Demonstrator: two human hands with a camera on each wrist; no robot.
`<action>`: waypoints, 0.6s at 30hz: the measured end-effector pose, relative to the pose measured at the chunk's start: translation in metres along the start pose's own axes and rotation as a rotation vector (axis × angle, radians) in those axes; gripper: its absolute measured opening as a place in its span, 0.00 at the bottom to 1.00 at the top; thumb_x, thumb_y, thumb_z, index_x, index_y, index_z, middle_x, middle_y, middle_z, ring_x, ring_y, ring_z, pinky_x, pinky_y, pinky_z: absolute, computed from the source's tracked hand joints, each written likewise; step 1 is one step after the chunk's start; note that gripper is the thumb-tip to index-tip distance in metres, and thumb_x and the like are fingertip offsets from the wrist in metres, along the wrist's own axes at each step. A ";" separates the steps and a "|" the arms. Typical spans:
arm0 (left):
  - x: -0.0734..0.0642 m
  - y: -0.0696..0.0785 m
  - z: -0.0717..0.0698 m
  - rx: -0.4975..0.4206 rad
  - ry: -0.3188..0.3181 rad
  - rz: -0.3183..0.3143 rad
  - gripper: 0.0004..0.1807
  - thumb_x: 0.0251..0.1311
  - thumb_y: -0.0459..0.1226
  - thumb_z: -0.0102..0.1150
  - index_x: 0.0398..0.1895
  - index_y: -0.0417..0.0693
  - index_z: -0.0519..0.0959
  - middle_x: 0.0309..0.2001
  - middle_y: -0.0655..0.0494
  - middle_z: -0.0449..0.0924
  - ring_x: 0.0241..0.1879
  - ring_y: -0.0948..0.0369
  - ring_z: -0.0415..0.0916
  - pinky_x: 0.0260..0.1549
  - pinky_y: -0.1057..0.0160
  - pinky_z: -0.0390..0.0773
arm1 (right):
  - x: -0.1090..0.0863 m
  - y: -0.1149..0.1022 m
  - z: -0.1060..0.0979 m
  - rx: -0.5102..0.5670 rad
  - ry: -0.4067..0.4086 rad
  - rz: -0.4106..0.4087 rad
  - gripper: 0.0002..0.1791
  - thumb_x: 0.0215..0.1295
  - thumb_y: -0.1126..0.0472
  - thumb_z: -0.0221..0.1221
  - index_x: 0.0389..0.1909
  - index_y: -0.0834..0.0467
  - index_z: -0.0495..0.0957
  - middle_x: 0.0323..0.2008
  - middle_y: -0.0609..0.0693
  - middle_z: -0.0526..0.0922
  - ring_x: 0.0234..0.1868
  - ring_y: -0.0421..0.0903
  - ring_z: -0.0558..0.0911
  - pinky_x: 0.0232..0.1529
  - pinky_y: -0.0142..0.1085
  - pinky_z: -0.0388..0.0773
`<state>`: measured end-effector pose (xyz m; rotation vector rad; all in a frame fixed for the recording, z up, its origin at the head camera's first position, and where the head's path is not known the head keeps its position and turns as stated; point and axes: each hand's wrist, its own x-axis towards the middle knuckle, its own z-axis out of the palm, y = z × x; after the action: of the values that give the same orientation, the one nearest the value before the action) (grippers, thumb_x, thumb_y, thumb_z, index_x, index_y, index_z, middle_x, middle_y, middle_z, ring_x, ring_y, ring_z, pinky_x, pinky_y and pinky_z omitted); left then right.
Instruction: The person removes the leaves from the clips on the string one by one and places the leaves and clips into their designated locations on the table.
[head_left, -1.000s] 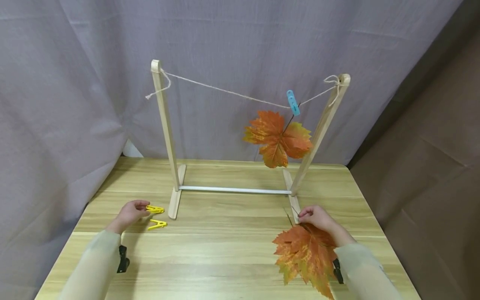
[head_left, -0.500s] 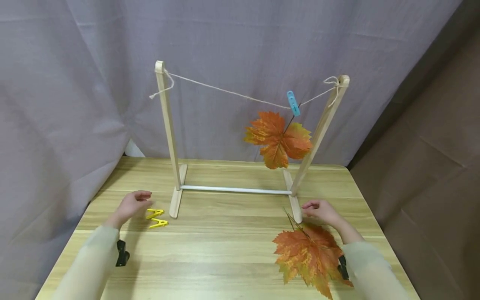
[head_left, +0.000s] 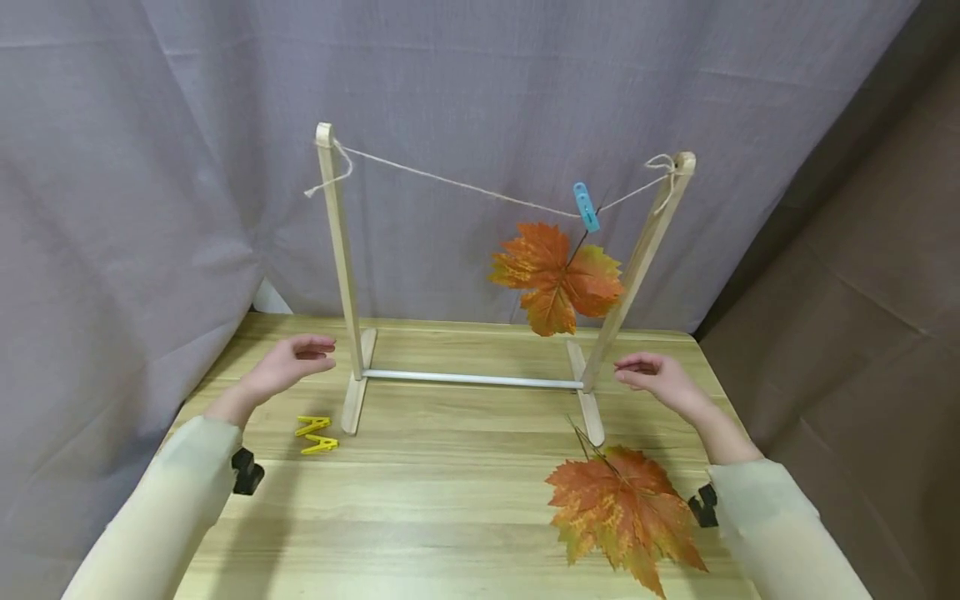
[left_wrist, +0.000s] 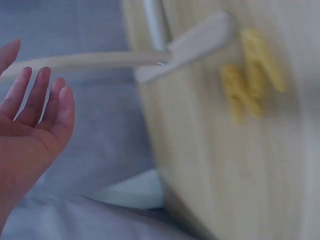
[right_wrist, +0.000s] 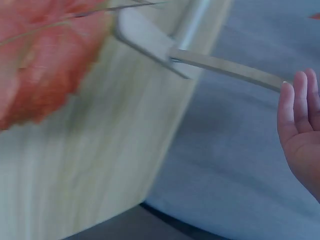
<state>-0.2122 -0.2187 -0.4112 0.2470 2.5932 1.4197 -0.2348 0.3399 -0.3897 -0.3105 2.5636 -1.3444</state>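
Observation:
My left hand point(head_left: 288, 367) is raised beside the left post of the wooden stand point(head_left: 341, 258), fingers loosely bent with nothing in them. Below it, two yellow clothespins point(head_left: 320, 444) lie on the table, as the left wrist view also shows. On the other side, my right hand point(head_left: 660, 379) hovers near the right post, holding nothing. Artificial autumn leaves point(head_left: 618, 508), orange and yellow, overlap on the table in front of that hand, stems pointing toward the stand. Another such leaf point(head_left: 555, 279) hangs by its stem from a blue clothespin point(head_left: 586, 207) on the string point(head_left: 450, 181).
A white rod point(head_left: 472, 379) joins the stand's two feet low over the wooden table point(head_left: 442, 517). Grey curtain point(head_left: 450, 75) hangs behind the table, and a brownish cloth point(head_left: 847, 333) borders it on the right.
My left hand has let go of a yellow clothespin, and my right hand has released the leaf stems. Both hands have risen toward the stand's posts.

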 end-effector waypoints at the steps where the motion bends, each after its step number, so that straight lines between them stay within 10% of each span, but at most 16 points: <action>1: 0.002 0.007 -0.001 -0.011 -0.009 0.014 0.26 0.63 0.37 0.55 0.60 0.29 0.67 0.58 0.32 0.70 0.56 0.43 0.71 0.53 0.59 0.75 | 0.001 -0.005 -0.002 0.007 0.008 -0.015 0.22 0.65 0.61 0.57 0.52 0.75 0.71 0.40 0.48 0.83 0.35 0.27 0.78 0.37 0.26 0.78; 5: 0.009 0.033 -0.003 -0.016 -0.027 0.059 0.25 0.62 0.36 0.55 0.60 0.30 0.67 0.57 0.33 0.71 0.55 0.45 0.71 0.50 0.67 0.74 | 0.004 -0.024 -0.009 0.028 0.038 -0.081 0.23 0.65 0.62 0.57 0.52 0.76 0.69 0.34 0.29 0.79 0.36 0.27 0.78 0.37 0.26 0.78; 11: 0.016 0.068 -0.007 -0.013 -0.054 0.089 0.24 0.61 0.35 0.57 0.60 0.35 0.69 0.58 0.38 0.72 0.56 0.48 0.70 0.46 0.73 0.72 | 0.006 -0.050 -0.019 -0.012 0.072 -0.103 0.24 0.65 0.58 0.57 0.54 0.73 0.69 0.35 0.27 0.78 0.37 0.28 0.78 0.37 0.24 0.77; 18: 0.028 0.106 -0.009 0.010 -0.079 0.162 0.24 0.61 0.35 0.58 0.60 0.38 0.70 0.59 0.41 0.72 0.58 0.49 0.70 0.55 0.58 0.73 | 0.008 -0.074 -0.031 -0.036 0.137 -0.139 0.23 0.64 0.57 0.58 0.53 0.69 0.71 0.37 0.28 0.78 0.36 0.28 0.78 0.37 0.21 0.76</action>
<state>-0.2346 -0.1637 -0.3188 0.5142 2.5666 1.4161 -0.2457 0.3206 -0.3117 -0.4236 2.7266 -1.4132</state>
